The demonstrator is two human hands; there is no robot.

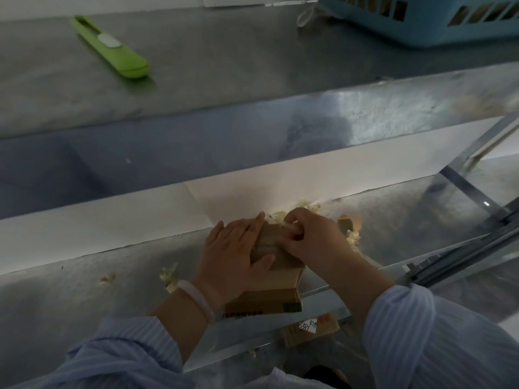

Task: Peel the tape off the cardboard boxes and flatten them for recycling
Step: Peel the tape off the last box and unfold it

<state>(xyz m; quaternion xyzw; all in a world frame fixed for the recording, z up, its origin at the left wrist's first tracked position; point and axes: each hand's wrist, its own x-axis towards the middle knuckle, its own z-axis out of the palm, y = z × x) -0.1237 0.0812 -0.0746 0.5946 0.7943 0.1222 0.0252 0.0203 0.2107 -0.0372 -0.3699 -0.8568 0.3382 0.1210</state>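
Hands work a small brown cardboard box [280,276], long axis six to twelve o'clock: left hand [233,254] flat, pressing it; right hand [314,237] pinching clear tape [289,226] at twelve.

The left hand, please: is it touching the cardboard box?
Touching: the head view shows the left hand lying flat on top of the cardboard box.

Left hand [234,248] pressing box [282,277], right hand [316,238] perhaps pinching tape [289,226]
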